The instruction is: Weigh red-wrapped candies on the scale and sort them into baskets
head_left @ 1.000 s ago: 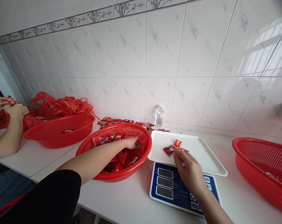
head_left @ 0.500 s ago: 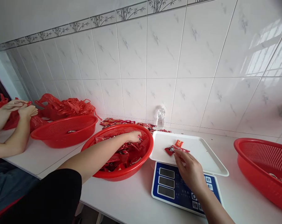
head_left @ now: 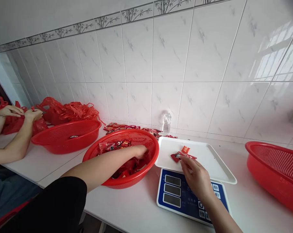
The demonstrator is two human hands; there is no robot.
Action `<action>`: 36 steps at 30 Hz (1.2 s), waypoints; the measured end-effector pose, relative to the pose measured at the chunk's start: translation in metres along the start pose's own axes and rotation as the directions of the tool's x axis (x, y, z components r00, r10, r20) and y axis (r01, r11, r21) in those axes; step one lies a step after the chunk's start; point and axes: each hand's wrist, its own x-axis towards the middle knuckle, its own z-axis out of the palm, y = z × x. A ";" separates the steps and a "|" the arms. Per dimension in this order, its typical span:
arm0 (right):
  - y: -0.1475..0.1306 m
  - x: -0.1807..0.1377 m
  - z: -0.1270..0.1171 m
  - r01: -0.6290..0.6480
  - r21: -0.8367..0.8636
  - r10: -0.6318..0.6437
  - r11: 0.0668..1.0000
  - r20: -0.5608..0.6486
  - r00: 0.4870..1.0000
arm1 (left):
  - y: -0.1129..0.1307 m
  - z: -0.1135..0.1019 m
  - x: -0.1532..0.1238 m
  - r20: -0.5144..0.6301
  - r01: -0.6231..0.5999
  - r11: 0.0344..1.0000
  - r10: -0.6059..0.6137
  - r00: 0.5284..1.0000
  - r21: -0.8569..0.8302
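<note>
My left hand (head_left: pixel 141 152) reaches down into a red plastic basket (head_left: pixel 98 179) heaped with small red packets (head_left: pixel 125 166); its fingers are hidden among them. Over the front of the white scale tray (head_left: pixel 211 155), my right hand (head_left: pixel 196 171) has its fingertips closed on a small red packet (head_left: pixel 176 156) with dark print. Beside that packet on the tray lie an orange-red packet (head_left: pixel 185 149) and another red one partly behind my fingers. Below my right hand is the blue panel of the digital scale (head_left: pixel 172 189).
Red packets (head_left: pixel 121 126) lie in rows along the wall, near a clear plastic bottle (head_left: pixel 167 123). Another red basket (head_left: pixel 270 171) stands at the right, and one (head_left: pixel 69 142) at the left. A co-worker's hands (head_left: pixel 22 114) hold a red plastic bag by a pile of bags (head_left: pixel 73 111).
My left hand has sunk deeper among the packets, and its fingers have gone out of sight. My right hand has hardly moved. The co-worker's hands have shifted apart on the bag.
</note>
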 end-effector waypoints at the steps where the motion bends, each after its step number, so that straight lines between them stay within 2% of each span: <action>1: 0.000 0.000 0.000 0.001 0.003 -0.001 1.000 0.002 1.000 | -0.001 -0.006 0.000 -0.010 -0.012 1.000 0.012 1.000 -0.004; 5: 0.000 0.000 -0.002 -0.022 0.012 0.023 1.000 -0.010 1.000 | -0.007 -0.037 0.001 -0.112 -0.050 0.996 0.043 0.993 -0.067; 8: 0.002 0.003 -0.008 -0.106 0.013 0.107 0.994 -0.072 0.992 | -0.003 -0.062 0.001 -0.192 -0.083 0.984 0.053 0.980 -0.156; 11: 0.007 0.008 -0.018 -0.220 0.027 0.221 0.975 -0.184 0.958 | 0.018 -0.079 0.000 -0.226 -0.134 0.960 0.078 0.971 -0.246; 13: 0.010 0.010 -0.024 -0.273 0.043 0.275 0.961 -0.243 0.930 | 0.040 -0.082 -0.001 -0.206 -0.174 0.936 0.113 0.972 -0.305; 18: 0.014 0.012 -0.027 -0.295 0.051 0.297 0.954 -0.286 0.911 | 0.096 -0.067 0.004 -0.132 -0.254 0.876 0.218 0.967 -0.410; 21: 0.015 0.013 -0.028 -0.306 0.062 0.311 0.950 -0.290 0.905 | 0.120 -0.052 0.011 -0.128 -0.276 0.876 0.244 0.961 -0.397; 25: 0.016 0.015 -0.031 -0.331 0.101 0.346 0.938 -0.307 0.887 | 0.142 -0.031 0.020 -0.121 -0.267 0.934 0.245 0.962 -0.237; 30: 0.017 0.016 -0.032 -0.304 0.121 0.328 0.945 -0.319 0.889 | 0.168 -0.005 0.023 -0.017 -0.195 0.973 0.194 0.981 -0.126; 33: 0.017 0.016 -0.030 -0.285 0.115 0.307 0.952 -0.322 0.896 | 0.181 0.004 0.024 0.022 -0.259 0.964 0.260 0.965 -0.056; 36: 0.018 0.016 -0.030 -0.298 0.106 0.316 0.949 -0.320 0.893 | 0.186 0.004 0.029 0.080 -0.366 0.929 0.369 0.926 -0.055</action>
